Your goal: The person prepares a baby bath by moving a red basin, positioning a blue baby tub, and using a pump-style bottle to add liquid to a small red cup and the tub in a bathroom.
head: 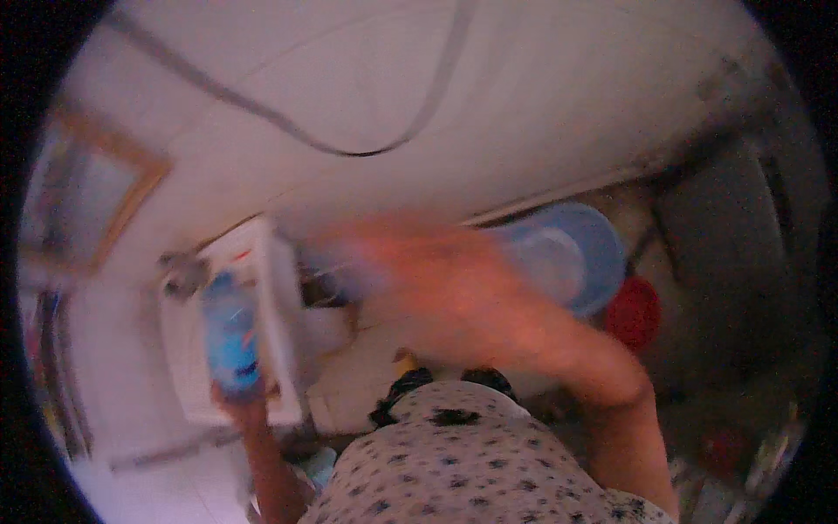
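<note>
My left hand (243,407) grips the lower end of a clear plastic bottle (230,340) with a blue label, its narrower end pointing away from me. The bottle is above a white washbasin (283,354), and a blurred metal tap (186,274) shows at the basin's far left edge. Strong motion blur covers my right hand (399,255), which reaches across the middle, right of the washbasin. Something pale and bluish (357,275) shows by its fingers. I cannot tell what it is or whether the hand holds it.
A blue plastic tub (605,255) stands low by the wall, beside a red container (634,313). A dark hose or cable (262,111) hangs in a loop on the pale wall (556,98). At the left is a wood-framed mirror or window (108,190). A dark appliance-like block (720,209) stands right.
</note>
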`<state>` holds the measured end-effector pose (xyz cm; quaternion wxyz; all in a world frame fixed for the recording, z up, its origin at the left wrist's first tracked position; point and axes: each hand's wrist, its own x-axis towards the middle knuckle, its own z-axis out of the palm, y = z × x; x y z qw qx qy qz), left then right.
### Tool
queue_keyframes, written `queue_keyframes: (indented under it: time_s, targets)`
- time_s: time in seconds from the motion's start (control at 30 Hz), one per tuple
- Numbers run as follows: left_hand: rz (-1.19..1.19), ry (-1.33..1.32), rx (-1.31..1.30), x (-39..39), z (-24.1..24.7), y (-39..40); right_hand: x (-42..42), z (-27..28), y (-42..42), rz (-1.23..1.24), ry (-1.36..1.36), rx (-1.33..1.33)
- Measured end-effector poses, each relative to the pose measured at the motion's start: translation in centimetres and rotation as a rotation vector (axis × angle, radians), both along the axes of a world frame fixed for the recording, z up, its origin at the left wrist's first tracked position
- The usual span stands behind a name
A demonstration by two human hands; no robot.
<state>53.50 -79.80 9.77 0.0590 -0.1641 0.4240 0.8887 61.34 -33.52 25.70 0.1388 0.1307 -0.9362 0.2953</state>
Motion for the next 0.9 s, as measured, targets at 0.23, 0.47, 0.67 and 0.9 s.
queue_keyframes:
  time_s: [0.23,0.47,0.67,0.9]
  targets:
    - [0.179,0.021,0.117,6.7,3.2,-11.4,-2.6,6.2,-16.7,0.4,-0.042,0.253]
    - [0.365,0.091,0.056,12.3,2.6,-21.2,-1.8,9.2,-27.7,0.548,-0.105,0.406]
    - [0.434,-0.005,-0.071,13.8,-2.6,-28.6,-3.7,10.9,-30.7,0.671,-0.145,0.469]
    - [0.532,0.001,0.111,2.8,-9.8,-9.6,-10.8,5.8,-16.2,0.572,-0.24,0.546]
